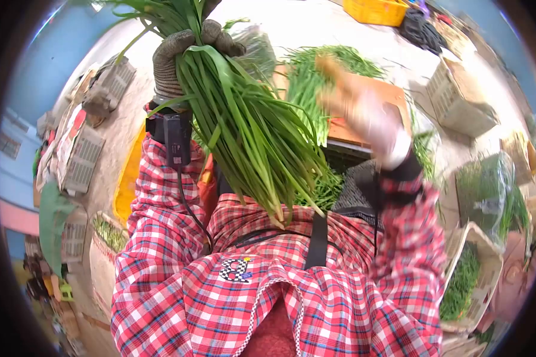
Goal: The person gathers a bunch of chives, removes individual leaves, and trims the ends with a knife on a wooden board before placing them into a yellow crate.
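My left hand [190,50], in a grey knit glove, is closed around a thick bunch of garlic chives [250,131]. The bunch hangs tilted, its pale ends pointing down toward my lap and its leaves rising past the glove at the top. My right hand [357,107] is smeared by motion above an orange-brown board [393,98]; whether its fingers grip anything is not visible. Beside that hand, more loose chives [307,89] lie spread on the board. Below the board's near edge, further greens [321,187] show, partly hidden by the bunch.
At the right stand a white crate of greens [461,285] and a clear plastic bag of greens [485,190]. Farther off are a beige crate [458,98] and a yellow crate [375,11]. Several crates line the left, near a yellow container [128,184] by my left arm.
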Demonstrator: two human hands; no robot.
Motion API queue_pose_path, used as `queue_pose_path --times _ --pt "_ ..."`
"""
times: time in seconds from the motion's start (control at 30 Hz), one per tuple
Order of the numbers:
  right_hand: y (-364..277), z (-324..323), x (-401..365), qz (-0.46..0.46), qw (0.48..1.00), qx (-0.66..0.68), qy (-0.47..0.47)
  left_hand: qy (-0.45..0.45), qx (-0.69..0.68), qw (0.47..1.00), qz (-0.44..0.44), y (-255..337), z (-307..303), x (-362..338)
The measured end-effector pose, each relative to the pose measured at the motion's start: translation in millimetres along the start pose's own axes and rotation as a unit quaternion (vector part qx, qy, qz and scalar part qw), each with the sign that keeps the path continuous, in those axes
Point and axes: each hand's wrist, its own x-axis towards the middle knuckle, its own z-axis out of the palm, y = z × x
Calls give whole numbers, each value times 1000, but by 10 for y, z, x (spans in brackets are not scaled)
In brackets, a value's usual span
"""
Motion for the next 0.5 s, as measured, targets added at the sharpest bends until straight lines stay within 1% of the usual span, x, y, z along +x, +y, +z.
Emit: queue_pose_path --times 0.03,0.07,0.1,0.13,0.17,0.23,0.27,0.3,0.37,0.4,0.43,0.5 --pt "-58 79 -308 206 959 161 -111 11 14 1000 4 -65 -78 -43" --pt "28 293 -576 215 935 245 -140 3 -32 999 15 -72 -220 -70" --pt "21 429 -748 245 882 367 -165 -7 -80 996 23 -63 -329 -96" --pt "31 518 -856 258 860 405 -172 -23 -67 997 30 -61 -371 -122" --pt "9 642 -940 258 859 416 -153 -15 -59 998 26 -62 -395 -187" --pt "52 722 -977 248 896 294 -223 42 -46 996 59 -63 -425 -317" --pt "-204 944 -895 231 928 250 -154 69 -12 995 77 183 -552 -529" --pt "-203 938 -868 231 927 252 -154 72 -38 994 73 236 -617 -590" --pt "-166 886 -806 302 900 250 -187 95 -62 990 80 316 -724 -743" --pt "-116 939 -863 248 926 253 -128 104 -107 986 81 327 -772 -813" --pt "-171 841 -826 245 936 214 -133 108 -105 985 78 345 -845 -897" --pt "-81 765 -881 227 944 208 -120 130 -168 971 107 389 -1024 -1089"
